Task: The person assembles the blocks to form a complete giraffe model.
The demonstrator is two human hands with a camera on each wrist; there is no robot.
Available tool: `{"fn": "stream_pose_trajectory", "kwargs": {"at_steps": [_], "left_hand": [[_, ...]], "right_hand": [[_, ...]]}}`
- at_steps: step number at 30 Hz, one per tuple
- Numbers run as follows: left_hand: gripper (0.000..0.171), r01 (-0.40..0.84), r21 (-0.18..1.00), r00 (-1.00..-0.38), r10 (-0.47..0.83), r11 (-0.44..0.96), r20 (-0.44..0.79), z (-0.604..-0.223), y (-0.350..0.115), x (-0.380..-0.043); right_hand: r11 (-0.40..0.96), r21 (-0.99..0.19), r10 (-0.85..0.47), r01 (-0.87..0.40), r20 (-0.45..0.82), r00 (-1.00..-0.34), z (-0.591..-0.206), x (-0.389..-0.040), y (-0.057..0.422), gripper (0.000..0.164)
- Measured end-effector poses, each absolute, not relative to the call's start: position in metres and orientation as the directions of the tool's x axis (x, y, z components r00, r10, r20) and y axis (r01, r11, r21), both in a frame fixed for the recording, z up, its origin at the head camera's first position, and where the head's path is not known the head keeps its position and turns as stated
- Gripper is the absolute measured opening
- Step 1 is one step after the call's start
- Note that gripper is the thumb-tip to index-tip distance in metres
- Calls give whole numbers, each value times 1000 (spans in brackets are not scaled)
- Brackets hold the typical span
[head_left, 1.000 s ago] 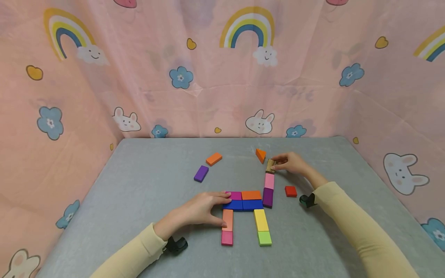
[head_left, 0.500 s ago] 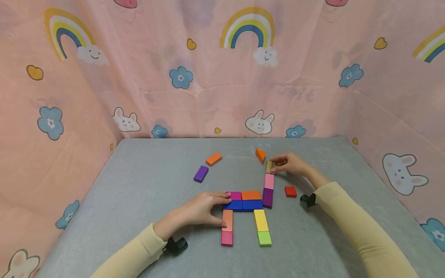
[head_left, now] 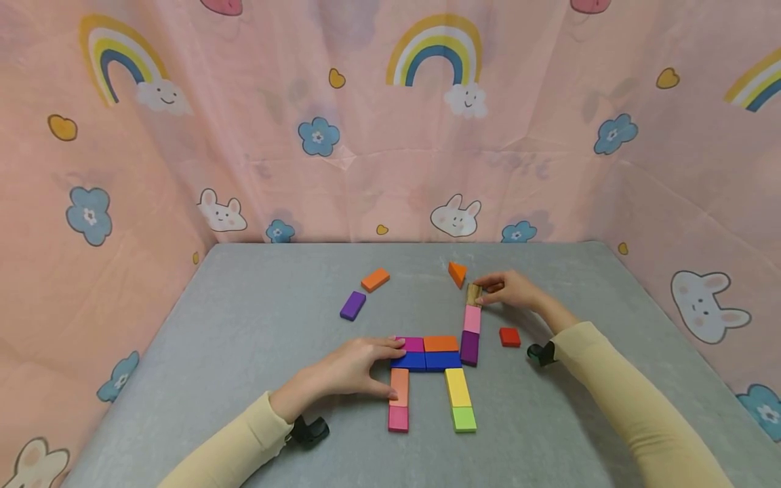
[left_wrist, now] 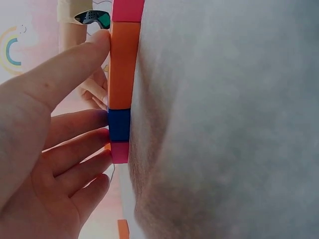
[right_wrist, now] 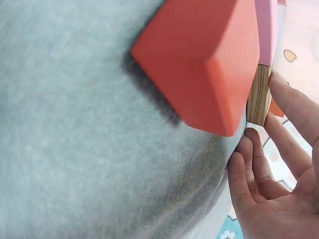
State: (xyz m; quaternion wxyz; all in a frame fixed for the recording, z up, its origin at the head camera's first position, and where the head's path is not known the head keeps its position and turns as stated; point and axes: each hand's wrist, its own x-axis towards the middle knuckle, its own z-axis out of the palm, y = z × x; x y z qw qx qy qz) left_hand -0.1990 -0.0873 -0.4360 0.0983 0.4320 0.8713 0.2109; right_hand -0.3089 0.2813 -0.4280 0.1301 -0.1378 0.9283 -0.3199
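My right hand (head_left: 514,289) pinches a brown wood-grain block (head_left: 472,294) between thumb and index finger in the head view. That block lies end to end with a pink block (head_left: 472,318), followed by a dark purple block (head_left: 470,348). Left of this column, a magenta block (head_left: 411,344) and an orange block (head_left: 441,343) lie behind two blue blocks (head_left: 443,360). The left hand (head_left: 348,366) rests its fingertips on the magenta and blue ones, its thumb on a light orange block (head_left: 399,383). A rose block (head_left: 398,419) continues that leg; yellow (head_left: 457,388) and green blocks (head_left: 464,419) form the other.
On the grey table (head_left: 244,285), a red block (head_left: 510,337) lies right of the column. An orange triangular block (head_left: 457,273) is just behind the wood-grain one. Farther left lie another orange block (head_left: 375,279) and a violet block (head_left: 352,306). A pink printed cloth (head_left: 390,183) surrounds the table.
The right hand has slid the wood-grain block slightly toward the pink block and straightened it in line. The left hand has stayed in place.
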Motion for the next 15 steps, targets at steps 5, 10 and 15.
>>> {"fn": "stream_pose_trajectory", "kwargs": {"at_steps": [5,10,15], "left_hand": [[70,709,457,-608,794,538,9,-436,-86,-199],[70,708,458,-608,794,538,7,-435,-85,-198],[70,705,454,-613,790,545,4,-434,-85,-198]], "right_hand": [[769,-609,-340,-194,-134,-931,-422,-311,281,52],[774,-589,-306,-232,-28,-952,-402,-317,273,50],[747,-611,-318,-260,15,-948,-383,-331,240,47]]}}
